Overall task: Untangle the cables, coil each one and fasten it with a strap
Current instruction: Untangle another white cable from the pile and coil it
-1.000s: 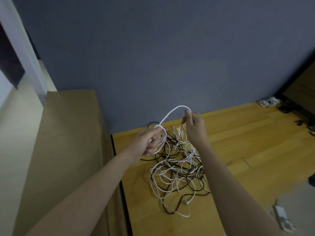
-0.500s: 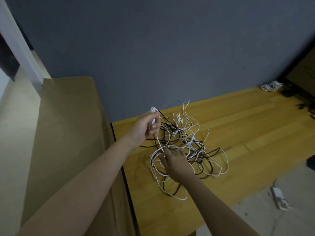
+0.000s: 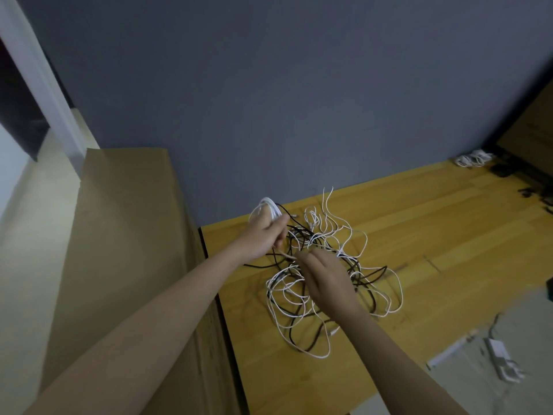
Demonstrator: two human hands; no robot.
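- Coiling is under way: the left hand (image 3: 263, 235) grips a small coil of thin white cable (image 3: 267, 207).
- The right hand (image 3: 324, 280), at its 5 o'clock, pinches the same strand above the black-and-white cable tangle (image 3: 332, 283) on the yellow wooden counter (image 3: 449, 223).
- The next move likely calls for freeing more slack from the tangle.

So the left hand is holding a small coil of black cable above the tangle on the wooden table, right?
Not quite: the head view shows the coil in the left hand is white, not black. The rest holds: it is held above the tangle of white and black cables on the wooden table.
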